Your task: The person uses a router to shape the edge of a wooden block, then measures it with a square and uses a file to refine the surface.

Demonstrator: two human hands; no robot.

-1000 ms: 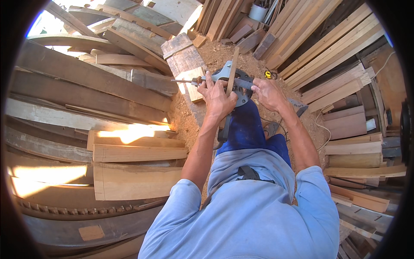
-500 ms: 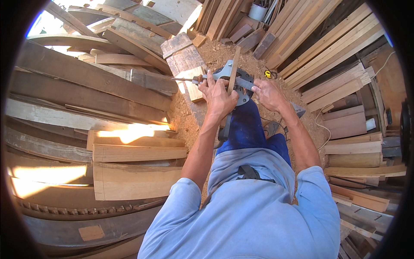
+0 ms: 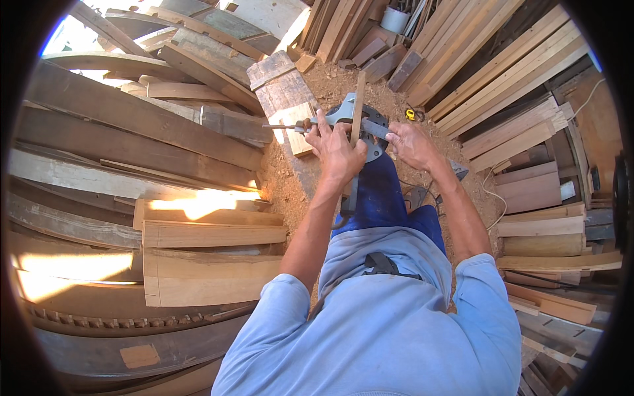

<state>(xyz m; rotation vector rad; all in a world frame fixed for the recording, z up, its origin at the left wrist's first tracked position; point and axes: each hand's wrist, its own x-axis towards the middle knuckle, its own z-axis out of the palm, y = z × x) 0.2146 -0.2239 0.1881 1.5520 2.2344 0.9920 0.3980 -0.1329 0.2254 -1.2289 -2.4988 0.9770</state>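
Stacked planks (image 3: 152, 138) fill the left side, leaning boards (image 3: 502, 72) the right, sawdust floor (image 3: 343, 89) between. A grey clamp tool (image 3: 360, 122) sits over a thick block (image 3: 285, 99), gripping an upright wood strip (image 3: 357, 109). Left hand (image 3: 337, 152) is closed around the tool's bar; right hand (image 3: 411, 144) is closed on its other end

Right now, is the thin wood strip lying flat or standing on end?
On end: the strip rises across the grey tool, left hand at its base, right hand beside it.
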